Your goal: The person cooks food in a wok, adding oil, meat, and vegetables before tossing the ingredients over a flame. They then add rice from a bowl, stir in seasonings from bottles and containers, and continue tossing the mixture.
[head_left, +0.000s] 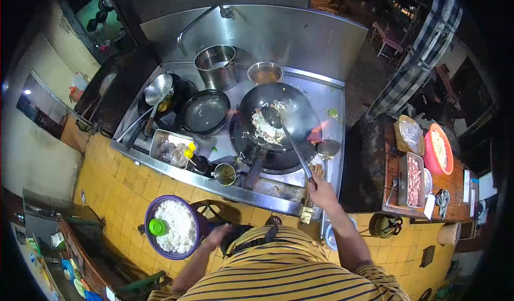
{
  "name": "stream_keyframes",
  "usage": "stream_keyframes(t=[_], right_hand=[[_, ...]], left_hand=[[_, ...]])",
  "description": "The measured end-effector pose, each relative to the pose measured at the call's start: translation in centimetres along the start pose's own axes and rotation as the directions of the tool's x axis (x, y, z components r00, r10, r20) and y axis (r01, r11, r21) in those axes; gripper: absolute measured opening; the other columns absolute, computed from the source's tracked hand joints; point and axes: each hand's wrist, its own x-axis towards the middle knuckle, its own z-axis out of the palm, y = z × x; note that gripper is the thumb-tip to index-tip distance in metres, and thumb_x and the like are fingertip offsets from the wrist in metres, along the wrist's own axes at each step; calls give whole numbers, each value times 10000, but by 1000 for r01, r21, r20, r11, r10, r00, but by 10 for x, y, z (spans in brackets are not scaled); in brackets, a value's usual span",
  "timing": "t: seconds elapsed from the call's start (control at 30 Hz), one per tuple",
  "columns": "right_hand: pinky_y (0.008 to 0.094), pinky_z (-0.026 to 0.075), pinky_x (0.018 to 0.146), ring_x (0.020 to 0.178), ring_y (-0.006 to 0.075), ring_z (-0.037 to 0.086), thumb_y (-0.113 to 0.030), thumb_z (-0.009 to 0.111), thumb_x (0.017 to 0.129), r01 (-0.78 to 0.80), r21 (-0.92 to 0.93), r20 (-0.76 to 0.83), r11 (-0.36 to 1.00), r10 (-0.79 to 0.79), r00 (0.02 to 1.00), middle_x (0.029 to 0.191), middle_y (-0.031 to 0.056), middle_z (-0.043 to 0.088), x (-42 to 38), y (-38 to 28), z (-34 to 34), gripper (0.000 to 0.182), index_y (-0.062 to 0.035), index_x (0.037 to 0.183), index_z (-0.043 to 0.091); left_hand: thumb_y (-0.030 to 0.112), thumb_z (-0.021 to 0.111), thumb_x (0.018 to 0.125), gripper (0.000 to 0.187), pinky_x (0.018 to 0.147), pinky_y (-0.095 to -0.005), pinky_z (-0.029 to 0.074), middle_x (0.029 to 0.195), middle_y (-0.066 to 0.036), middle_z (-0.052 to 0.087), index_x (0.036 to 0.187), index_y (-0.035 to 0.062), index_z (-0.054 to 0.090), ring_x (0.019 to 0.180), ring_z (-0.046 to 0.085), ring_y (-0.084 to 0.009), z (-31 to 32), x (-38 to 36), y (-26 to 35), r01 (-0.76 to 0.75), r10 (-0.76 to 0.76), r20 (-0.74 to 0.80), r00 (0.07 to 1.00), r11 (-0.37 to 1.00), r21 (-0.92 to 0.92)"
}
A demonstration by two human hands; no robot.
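Note:
My right hand (323,192) is closed around the handle of a long ladle (292,140). Its dark round head rests in a large black wok (305,111), against pale shredded food (266,130) with some darker bits. Orange flame shows at the wok's sides. Low on the left, my left hand (216,235) hangs beside a purple basin (188,252) of white rice (175,227), fingers loosely stretched and holding nothing I can see. A green cup (158,226) sits on the rice.
On the steel stove stand a tall pot (217,79), a bowl of brown liquid (265,75), an empty black pan (204,112), a strainer (159,88), a metal tray (160,138) and a spare ladle (328,148). Right, a wooden table (393,156) bears a meat tray (413,180) and a red basin (448,164).

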Motion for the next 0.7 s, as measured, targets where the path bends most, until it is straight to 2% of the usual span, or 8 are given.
stream_keyframes(t=[0.03,0.07,0.3,0.43,0.5,0.57,0.63,0.7], right_hand=[[431,509,763,875,426,632,-181,542,868,1,6,-4,1000,-1,1000,918,270,635,3,-2,-1,482,-61,1331,481],[445,504,777,889,432,624,-175,539,863,9,31,-15,999,-8,1000,935,273,633,4,-3,-1,483,-61,1328,483],[520,486,818,900,457,608,-210,479,869,-132,-24,51,991,133,990,976,281,626,-19,-20,-46,458,-98,1312,464],[519,492,833,895,455,621,-237,470,882,-160,-92,36,983,164,986,952,274,640,8,9,3,474,-118,1340,443],[518,495,830,891,451,624,-234,479,876,-164,-106,20,981,167,986,956,271,641,32,-3,47,484,-127,1346,438],[517,499,826,888,446,628,-231,487,870,-180,-113,2,977,181,983,959,268,643,27,-10,56,494,-136,1352,433],[521,506,814,870,448,630,-232,498,861,-37,-62,80,997,42,996,941,266,647,-2,-16,31,493,-135,1342,453],[527,513,794,842,447,634,-232,487,863,-151,-227,231,962,204,951,921,265,647,-33,-50,-40,487,-117,1335,458]], left_hand=[[500,477,947,558,930,-357,438,1257,-116,566,1312,81,525,1159,525,-262,16,-9,37,-86,89,-9,996,980,182],[549,439,944,625,962,-412,412,1330,-102,513,1390,110,439,1209,486,-262,52,-26,94,98,-68,-120,990,959,267],[494,530,923,684,941,-460,415,1465,-92,346,1466,141,311,1253,441,-240,94,57,189,-145,142,29,989,965,217],[404,568,928,601,849,-457,474,1333,-117,493,1415,114,368,1140,543,-231,123,104,208,-145,176,-55,983,922,359],[302,589,927,416,738,-427,521,1104,-121,620,1267,85,485,952,629,-234,116,133,213,35,-49,131,990,993,108],[267,589,925,329,687,-398,523,1017,-105,637,1187,82,515,872,634,-228,113,147,208,122,-109,239,965,992,-40],[220,604,911,200,618,-331,505,876,-54,622,1049,82,562,710,598,-183,125,138,214,212,-156,295,943,963,-167],[210,607,907,192,599,-325,492,835,-37,598,1044,83,561,687,579,-169,118,150,203,232,-137,374,917,947,-222]])
